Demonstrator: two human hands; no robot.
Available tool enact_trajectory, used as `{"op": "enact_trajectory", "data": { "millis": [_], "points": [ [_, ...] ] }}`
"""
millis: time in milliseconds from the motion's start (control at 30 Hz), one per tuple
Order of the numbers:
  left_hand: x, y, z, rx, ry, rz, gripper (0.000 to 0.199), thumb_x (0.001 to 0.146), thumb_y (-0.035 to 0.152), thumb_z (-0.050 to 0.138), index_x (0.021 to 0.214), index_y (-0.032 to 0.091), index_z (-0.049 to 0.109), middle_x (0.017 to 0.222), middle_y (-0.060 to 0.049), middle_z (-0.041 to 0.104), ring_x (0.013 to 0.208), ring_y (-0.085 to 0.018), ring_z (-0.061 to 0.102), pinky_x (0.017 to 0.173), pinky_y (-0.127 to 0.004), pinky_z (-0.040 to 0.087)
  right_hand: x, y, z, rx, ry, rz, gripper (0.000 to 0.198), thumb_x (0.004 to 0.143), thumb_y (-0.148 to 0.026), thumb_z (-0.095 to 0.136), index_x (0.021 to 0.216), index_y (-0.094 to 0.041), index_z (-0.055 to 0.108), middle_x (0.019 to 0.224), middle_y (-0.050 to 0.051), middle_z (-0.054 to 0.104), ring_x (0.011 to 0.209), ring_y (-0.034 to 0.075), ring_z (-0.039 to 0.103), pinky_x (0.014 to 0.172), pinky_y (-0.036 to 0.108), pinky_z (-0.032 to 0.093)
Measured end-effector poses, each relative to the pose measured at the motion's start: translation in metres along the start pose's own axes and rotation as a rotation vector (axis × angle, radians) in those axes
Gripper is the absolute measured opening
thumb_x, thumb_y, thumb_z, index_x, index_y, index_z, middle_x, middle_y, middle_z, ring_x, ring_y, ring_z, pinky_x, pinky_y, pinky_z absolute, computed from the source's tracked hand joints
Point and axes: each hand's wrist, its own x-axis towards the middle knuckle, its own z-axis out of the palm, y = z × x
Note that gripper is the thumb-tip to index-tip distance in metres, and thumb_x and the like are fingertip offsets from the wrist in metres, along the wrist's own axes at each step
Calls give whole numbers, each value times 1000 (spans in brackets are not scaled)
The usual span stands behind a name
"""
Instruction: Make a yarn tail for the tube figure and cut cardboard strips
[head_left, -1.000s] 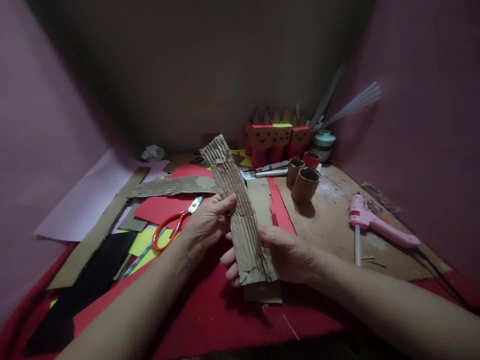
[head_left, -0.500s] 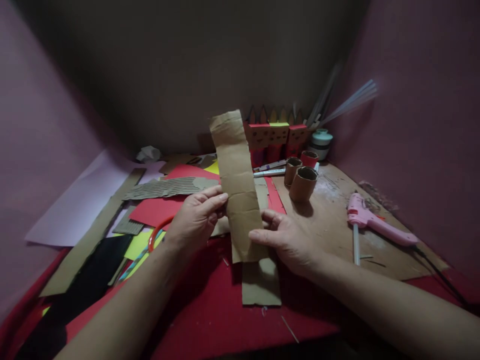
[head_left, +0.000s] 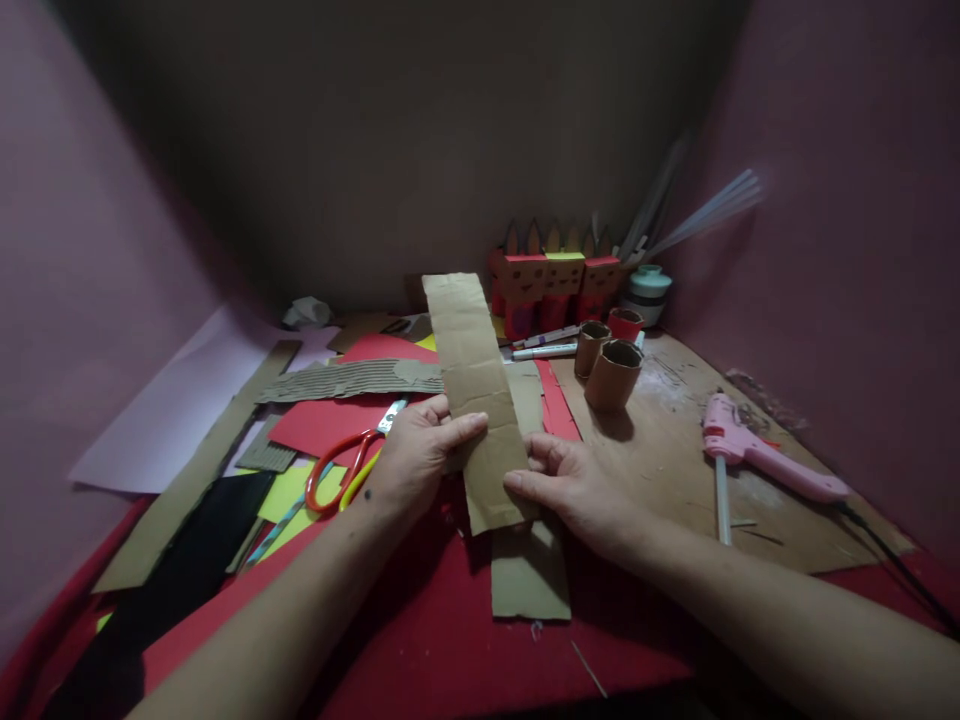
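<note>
A long strip of brown cardboard is held up in front of me, its far end tilted toward the back wall. My left hand pinches its left edge, the thumb lying on the face. On the right edge, near the lower end, my right hand grips it between thumb and fingers. Beneath it, another cardboard strip lies on the red cloth. Orange-and-yellow-handled scissors lie beside my left forearm, their blades partly hidden by that hand.
A pink glue gun with its cord lies at right on a brown board. Cardboard tubes, markers and box figures stand or lie behind. At left are corrugated cardboard and red paper.
The held strip has come down and its top leans farther away. My left thumb has slid farther onto its face. More of the scissors now shows; the whole view has shifted slightly.
</note>
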Motion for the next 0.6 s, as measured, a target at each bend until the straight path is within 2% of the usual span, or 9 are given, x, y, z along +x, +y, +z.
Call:
{"op": "enact_trajectory", "data": {
  "millis": [100,300,400,467,500,600],
  "points": [
    [-2,-1,3,21,4,34,24,73,24,68,95,14,64,84,-7,72,68,-16,67,65,-27,54,0,1,-1,66,-20,-54,38,63,-17,70,100,-17,58,75,0,68,63,12,63,65,27,53],
    [-5,-13,10,72,-149,-43,35,69,18,70,102,15,59,96,-9,70,86,-22,66,75,-35,53,5,5,-8,78,48,-139,37,66,-19,69,101,-16,57,73,1,68,59,14,64,62,29,52],
    [-5,-16,12,91,-164,-26,33,71,18,67,103,15,58,97,-9,70,87,-22,66,75,-35,53,7,6,-9,45,45,-138,37,68,-20,69,102,-17,55,72,0,67,60,15,64,62,31,52],
    [-4,-14,11,105,-149,-8,31,72,18,66,102,16,58,96,-8,70,84,-21,66,72,-33,53,3,1,-7,-14,101,-164,34,72,-23,67,102,-19,52,74,-1,64,62,15,63,63,32,52],
    [-3,-12,9,106,-128,8,30,72,19,67,100,16,58,95,-7,70,81,-20,66,70,-32,54,-2,-3,-6,-73,154,-213,31,74,-24,66,101,-20,51,77,-1,63,67,15,63,65,32,52],
    [2,-3,3,79,0,55,30,68,20,70,96,15,60,91,-6,70,74,-19,67,66,-31,54,-30,-21,-8,-326,361,-522,24,83,-28,61,105,-21,53,100,4,61,89,16,60,81,34,50]
  ]
}}
